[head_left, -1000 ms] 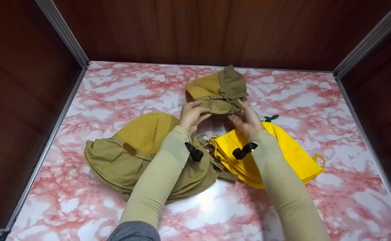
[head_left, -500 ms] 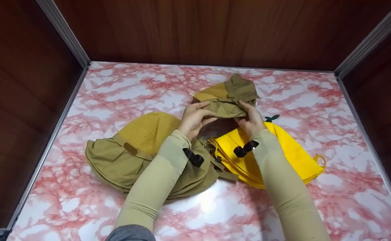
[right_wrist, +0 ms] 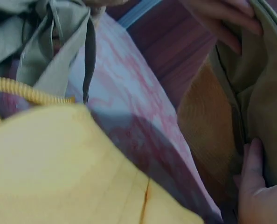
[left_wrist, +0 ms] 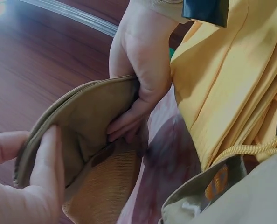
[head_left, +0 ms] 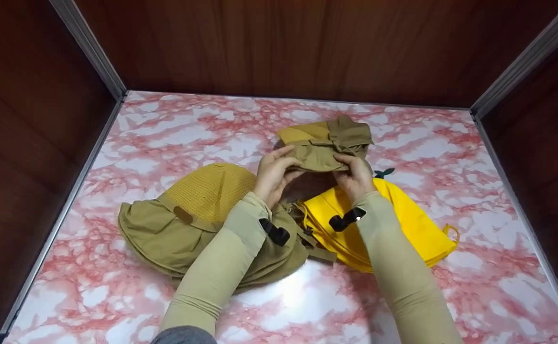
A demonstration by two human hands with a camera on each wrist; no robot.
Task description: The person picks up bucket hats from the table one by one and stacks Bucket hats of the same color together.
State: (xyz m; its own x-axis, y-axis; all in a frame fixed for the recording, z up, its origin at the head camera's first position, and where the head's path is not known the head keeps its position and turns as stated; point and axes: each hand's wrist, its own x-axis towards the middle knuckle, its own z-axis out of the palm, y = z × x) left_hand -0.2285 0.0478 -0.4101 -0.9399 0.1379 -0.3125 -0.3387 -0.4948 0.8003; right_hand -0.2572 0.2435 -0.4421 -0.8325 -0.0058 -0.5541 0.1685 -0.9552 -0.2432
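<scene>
A small khaki sun hat (head_left: pixel 317 157) with a yellowish woven crown is held by its brim in both hands, toward the back of the table. My left hand (head_left: pixel 275 176) pinches the brim's left side, fingers on both faces of the cloth in the left wrist view. On the brim's right part, my right hand (head_left: pixel 356 177) grips the edge, fingers curled over the fabric. The woven crown (left_wrist: pixel 106 186) hangs beyond the brim. A larger hat of the same kind (head_left: pixel 207 196) lies at the left, partly under my left forearm.
A bright yellow cloth hat (head_left: pixel 408 215) with a green leaf sprout (head_left: pixel 385 172) and yellow cords lies under my right forearm. Khaki straps (head_left: pixel 322 253) trail between the two lying hats. Dark wood panels (head_left: pixel 279 48) enclose the pink-and-white marbled table (head_left: pixel 178 129).
The small hat has come down and slightly right, toward me, its crown appearing flatter. My right fingers have shifted inward on the brim. The lying hats have stayed in place.
</scene>
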